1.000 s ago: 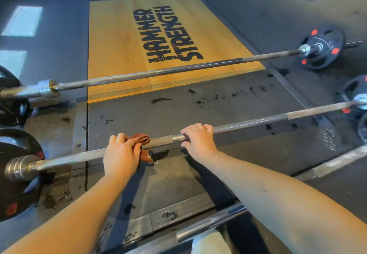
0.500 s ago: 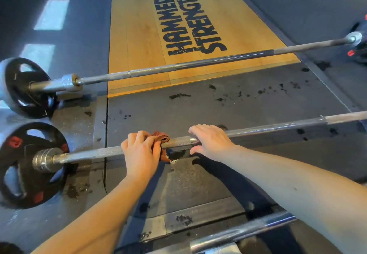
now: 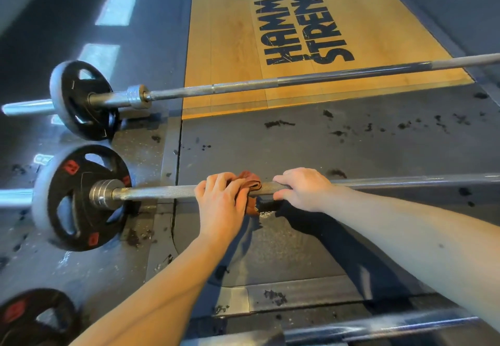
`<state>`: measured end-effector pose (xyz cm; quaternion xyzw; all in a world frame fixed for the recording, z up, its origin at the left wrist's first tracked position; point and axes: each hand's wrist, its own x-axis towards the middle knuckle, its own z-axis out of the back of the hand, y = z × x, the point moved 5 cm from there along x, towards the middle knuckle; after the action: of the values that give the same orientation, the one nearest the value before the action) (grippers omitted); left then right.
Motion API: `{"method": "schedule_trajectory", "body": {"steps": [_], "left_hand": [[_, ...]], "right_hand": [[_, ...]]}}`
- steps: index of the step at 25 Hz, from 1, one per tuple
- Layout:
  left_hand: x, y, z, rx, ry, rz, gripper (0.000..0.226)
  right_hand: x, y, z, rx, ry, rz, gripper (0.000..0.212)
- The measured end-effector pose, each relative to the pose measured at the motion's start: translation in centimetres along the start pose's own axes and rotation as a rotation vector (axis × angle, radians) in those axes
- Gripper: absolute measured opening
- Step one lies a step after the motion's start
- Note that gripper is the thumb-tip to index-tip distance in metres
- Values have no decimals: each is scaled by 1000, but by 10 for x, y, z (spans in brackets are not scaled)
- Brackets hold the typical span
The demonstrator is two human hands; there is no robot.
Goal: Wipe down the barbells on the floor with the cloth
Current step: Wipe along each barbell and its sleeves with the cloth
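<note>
- left hand clenched round rust-brown cloth, which is wrapped on the knurled shaft of the near steel barbell lying on the dark rubber floor
- right hand grips the same shaft, just beside the cloth
- black red-marked weight plate on the bar's left end
- second steel barbell lies farther off, across the wooden platform

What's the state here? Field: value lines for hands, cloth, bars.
left hand: grips the cloth around the near barbell
right hand: fingers curled over the bare bar, just right of the cloth
cloth: reddish brown, bunched, partly under the left hand
near barbell: on the dark floor, weight plate on its left end
far barbell: untouched, lying across the wooden platform
</note>
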<state>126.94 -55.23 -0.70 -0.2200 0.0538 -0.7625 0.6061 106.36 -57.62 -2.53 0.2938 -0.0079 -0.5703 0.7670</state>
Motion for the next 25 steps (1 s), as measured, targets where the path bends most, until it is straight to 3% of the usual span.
{"method": "schedule_trajectory", "body": {"steps": [5, 8, 11, 15, 18, 22, 25], "left_hand": [[1, 6, -1, -8, 24, 9, 20], [1, 5, -7, -11, 45, 23, 21], [2, -3, -9, -40, -5, 41, 18], [2, -57, -31, -75, -6, -98, 19], [7, -83, -38, -92, 8, -238, 25], [1, -3, -5, 23, -36, -258, 18], [-11, 103, 39, 87, -85, -56, 19]], "right_hand": [[18, -2, 25, 422, 421, -179, 27], [16, 1, 25, 372, 442, -164, 23], [7, -1, 14, 317, 250, -128, 25], [-16, -21, 21, 502, -318, -232, 40], [-48, -5, 8, 338, -613, -199, 51], [-52, 22, -30, 162, -643, -113, 53], [-49, 39, -49, 151, -618, -147, 55]]}}
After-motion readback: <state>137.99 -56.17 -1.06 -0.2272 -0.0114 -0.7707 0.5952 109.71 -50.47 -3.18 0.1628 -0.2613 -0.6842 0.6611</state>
